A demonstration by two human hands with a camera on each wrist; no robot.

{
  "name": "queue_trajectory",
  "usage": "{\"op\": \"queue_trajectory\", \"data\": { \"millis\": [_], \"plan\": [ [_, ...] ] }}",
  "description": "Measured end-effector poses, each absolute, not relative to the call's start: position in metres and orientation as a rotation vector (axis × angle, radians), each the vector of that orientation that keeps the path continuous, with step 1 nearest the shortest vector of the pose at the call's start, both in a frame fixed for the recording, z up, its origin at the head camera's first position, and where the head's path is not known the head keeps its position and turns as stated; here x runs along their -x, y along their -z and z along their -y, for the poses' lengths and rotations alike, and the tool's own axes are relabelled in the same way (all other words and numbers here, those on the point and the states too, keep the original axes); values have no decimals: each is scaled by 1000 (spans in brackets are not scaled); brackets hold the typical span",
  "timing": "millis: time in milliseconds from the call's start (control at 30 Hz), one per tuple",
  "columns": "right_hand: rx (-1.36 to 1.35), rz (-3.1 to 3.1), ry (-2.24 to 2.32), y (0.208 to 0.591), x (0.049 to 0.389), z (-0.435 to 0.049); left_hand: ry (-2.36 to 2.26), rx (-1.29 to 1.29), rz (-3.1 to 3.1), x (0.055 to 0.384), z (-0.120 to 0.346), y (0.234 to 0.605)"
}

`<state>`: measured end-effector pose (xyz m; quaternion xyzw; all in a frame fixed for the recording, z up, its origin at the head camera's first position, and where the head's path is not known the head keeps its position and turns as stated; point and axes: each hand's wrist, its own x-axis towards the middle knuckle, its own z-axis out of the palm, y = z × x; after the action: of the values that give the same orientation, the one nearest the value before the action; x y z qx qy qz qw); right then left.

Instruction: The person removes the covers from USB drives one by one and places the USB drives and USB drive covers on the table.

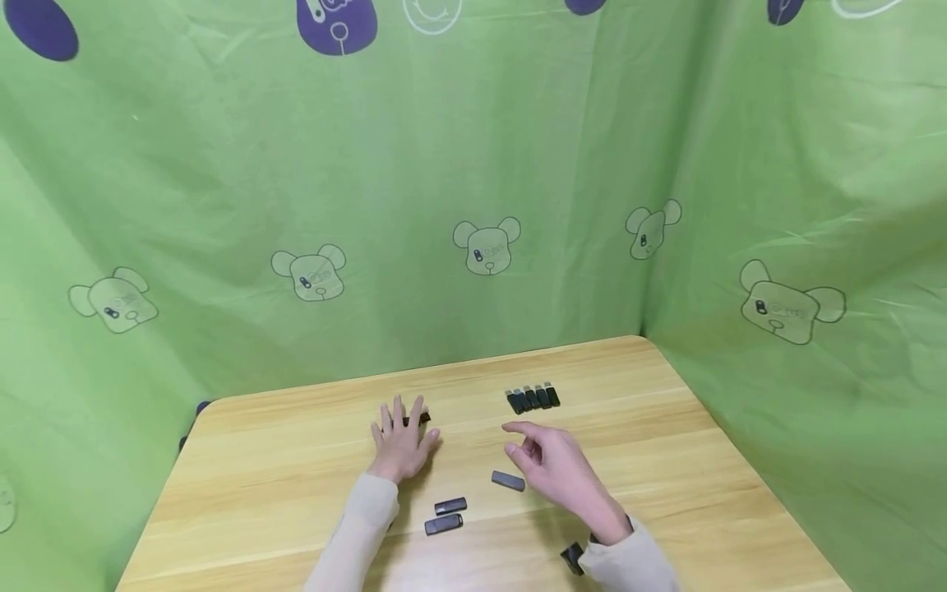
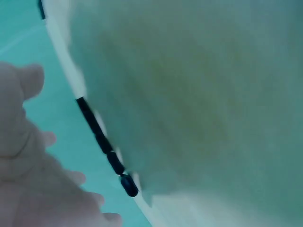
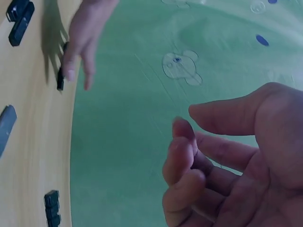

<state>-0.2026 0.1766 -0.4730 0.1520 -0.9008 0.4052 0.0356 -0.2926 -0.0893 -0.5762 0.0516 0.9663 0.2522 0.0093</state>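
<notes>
My left hand (image 1: 399,448), fingers straight and spread, is over a row of small dark USB sticks (image 1: 425,418) at the back left of the table. The hand hides part of that row in the head view; the left wrist view shows the dark sticks (image 2: 104,142) lined up end to end. My right hand (image 1: 558,469) hovers above the table with loosely bent fingers, a gap between thumb and forefinger and nothing held. Beside it lies a grey USB stick (image 1: 508,481). Beyond it, several black USB sticks (image 1: 533,399) stand side by side, metal plugs pointing away.
Two dark USB sticks, a farther one (image 1: 450,506) and a nearer one (image 1: 444,524), lie near the front middle of the wooden table (image 1: 666,460). Another small black object (image 1: 572,558) shows by the right sleeve. A green curtain (image 1: 414,321) surrounds the table's back and sides.
</notes>
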Motion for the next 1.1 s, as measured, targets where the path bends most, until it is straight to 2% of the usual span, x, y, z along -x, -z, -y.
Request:
{"op": "queue_trajectory", "data": {
  "millis": [233, 767, 1100],
  "plan": [
    [-558, 2753, -1173, 479, 203, -159, -909, -41, -3263, 271, 96, 565],
    [-781, 2888, -880, 504, 218, -127, -1309, 352, -3278, 185, 118, 556],
    [-892, 3007, -740, 531, 229, -112, -1382, 424, -3170, 161, 111, 553]
  ]
}}
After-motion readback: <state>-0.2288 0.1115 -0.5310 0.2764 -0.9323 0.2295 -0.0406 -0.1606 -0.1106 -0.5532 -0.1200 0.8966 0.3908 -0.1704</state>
